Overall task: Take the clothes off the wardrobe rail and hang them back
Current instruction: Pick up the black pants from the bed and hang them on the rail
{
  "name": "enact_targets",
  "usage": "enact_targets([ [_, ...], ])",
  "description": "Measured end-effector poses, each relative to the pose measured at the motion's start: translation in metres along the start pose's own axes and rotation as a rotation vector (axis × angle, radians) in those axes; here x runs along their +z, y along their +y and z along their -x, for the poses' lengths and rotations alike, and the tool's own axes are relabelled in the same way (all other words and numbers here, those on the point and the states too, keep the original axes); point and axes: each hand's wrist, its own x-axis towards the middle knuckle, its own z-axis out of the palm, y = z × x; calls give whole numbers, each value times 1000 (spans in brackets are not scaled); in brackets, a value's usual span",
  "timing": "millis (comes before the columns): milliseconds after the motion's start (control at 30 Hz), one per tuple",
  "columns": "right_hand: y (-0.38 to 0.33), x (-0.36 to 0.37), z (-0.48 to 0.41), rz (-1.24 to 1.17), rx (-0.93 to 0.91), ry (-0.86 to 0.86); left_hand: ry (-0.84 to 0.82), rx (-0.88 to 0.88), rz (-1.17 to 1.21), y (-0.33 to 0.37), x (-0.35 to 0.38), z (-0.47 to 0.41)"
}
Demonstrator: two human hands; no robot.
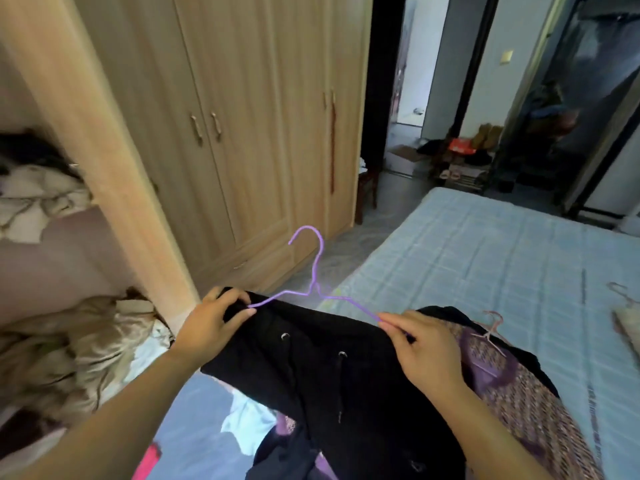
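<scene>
A black garment [322,362] with drawstrings and metal eyelets hangs over a purple wire hanger [313,268], whose hook points up. My left hand [211,323] grips the garment's left top edge at the hanger's left arm. My right hand [422,344] pinches the hanger's right arm against the cloth. Under the black garment lies a purple patterned garment [512,382] with a pink hanger [490,329] on the bed. The wardrobe rail is not in view.
The wardrobe's open section [52,237] at left holds shelves with crumpled pale clothes [38,199]; its shut doors [242,133] stand ahead. A blue checked bed [485,258] fills the right. Another hanger and garment [623,306] lie at the bed's right edge. A doorway and shoe rack [460,157] are beyond.
</scene>
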Motion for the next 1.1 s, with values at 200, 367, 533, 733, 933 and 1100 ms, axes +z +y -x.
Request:
enact_targets([
  [200,-137,84,9,-35,-190,54,156,-150,-113,-80,-111,90],
  [367,-237,141,11,-89,-276,89,249,-266,-148,-142,-190,149],
  [533,-321,181,-8,-208,-251,73,339,-264,-246,-186,-267,171],
  [733,-409,235,-75,-300,-256,64,453,-259,-327,-243,-353,138],
  [933,-475,315,-174,-411,-290,57,560,-258,-436,-309,-438,62],
  [1100,-535,364,-283,-453,-322,139,604,-196,-591,-361,-524,-18],
])
